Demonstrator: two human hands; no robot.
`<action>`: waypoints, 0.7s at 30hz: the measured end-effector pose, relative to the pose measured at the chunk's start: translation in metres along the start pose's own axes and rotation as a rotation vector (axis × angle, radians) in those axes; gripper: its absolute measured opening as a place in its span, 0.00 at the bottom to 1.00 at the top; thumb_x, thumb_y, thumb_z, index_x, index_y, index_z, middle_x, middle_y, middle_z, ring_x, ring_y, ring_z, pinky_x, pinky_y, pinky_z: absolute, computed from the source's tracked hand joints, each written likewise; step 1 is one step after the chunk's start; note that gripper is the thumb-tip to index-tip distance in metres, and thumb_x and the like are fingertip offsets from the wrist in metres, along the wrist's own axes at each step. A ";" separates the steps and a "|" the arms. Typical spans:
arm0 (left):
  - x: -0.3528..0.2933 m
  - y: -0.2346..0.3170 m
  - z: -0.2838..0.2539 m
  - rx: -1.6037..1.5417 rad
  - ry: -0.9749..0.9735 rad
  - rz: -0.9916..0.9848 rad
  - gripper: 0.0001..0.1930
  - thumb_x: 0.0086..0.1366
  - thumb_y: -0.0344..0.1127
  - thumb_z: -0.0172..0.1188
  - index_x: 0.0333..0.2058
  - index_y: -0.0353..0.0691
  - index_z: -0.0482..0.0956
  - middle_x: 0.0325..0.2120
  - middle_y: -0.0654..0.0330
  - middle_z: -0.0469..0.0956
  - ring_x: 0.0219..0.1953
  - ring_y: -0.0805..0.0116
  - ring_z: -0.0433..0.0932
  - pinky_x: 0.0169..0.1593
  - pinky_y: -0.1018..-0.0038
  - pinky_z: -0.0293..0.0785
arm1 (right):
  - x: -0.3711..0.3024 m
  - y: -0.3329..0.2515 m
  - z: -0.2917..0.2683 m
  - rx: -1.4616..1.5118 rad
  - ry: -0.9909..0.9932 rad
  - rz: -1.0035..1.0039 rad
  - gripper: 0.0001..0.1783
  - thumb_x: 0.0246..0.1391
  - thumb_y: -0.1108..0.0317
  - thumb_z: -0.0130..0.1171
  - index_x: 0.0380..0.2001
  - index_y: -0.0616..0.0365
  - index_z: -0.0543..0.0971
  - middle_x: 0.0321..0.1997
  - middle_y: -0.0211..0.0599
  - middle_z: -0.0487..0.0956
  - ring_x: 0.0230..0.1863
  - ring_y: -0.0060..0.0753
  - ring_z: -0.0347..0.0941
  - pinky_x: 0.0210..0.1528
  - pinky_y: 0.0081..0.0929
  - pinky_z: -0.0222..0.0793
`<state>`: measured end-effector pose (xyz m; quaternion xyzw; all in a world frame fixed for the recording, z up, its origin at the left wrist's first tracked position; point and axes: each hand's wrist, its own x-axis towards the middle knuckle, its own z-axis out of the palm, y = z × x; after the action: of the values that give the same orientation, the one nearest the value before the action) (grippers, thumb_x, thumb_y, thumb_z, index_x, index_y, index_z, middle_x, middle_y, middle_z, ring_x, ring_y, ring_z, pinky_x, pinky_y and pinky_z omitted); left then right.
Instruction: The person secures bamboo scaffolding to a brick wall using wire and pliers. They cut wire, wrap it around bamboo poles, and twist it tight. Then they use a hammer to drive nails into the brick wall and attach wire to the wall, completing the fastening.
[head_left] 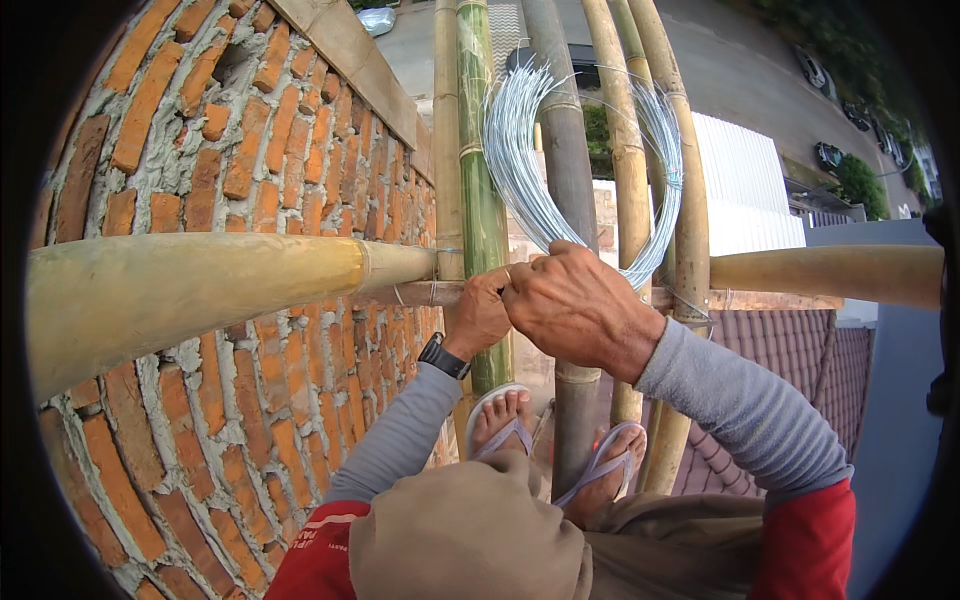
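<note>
A loose coil of thin silvery wire (525,165) lies across the upright-looking bamboo poles in front of me, with stray ends sticking out at its top. My right hand (580,305) is closed at the coil's near edge, where the strands run in under its knuckles. Against its fingertips, my left hand (480,315) is pinched closed, a dark watch (445,356) on the wrist. What lies between the left fingers is hidden. Just beneath my left hand runs the green bamboo pole (490,365), and a dark grey pole (575,420) passes below the right.
My sandalled feet (500,418) stand on the lengthwise poles, high above a street (740,60). A thick bamboo crossbar (200,290) reaches left past the rough brick wall (240,180); another bamboo length (830,272) extends right. Tiled roofing (770,370) shows below on the right.
</note>
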<state>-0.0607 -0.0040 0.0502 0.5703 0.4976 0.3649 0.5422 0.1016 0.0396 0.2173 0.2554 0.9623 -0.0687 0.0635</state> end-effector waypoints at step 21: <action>-0.013 -0.024 0.000 -0.086 0.403 0.116 0.14 0.79 0.43 0.47 0.49 0.36 0.66 0.33 0.56 0.81 0.38 0.73 0.78 0.46 0.73 0.75 | 0.003 -0.035 0.138 0.192 0.197 0.430 0.27 0.59 0.65 0.53 0.60 0.68 0.69 0.38 0.45 0.78 0.42 0.42 0.76 0.46 0.36 0.70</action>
<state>-0.0682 -0.0186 0.0282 0.4901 0.5462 0.5229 0.4336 0.0930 -0.0119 0.0843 0.4645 0.8765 -0.1193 -0.0418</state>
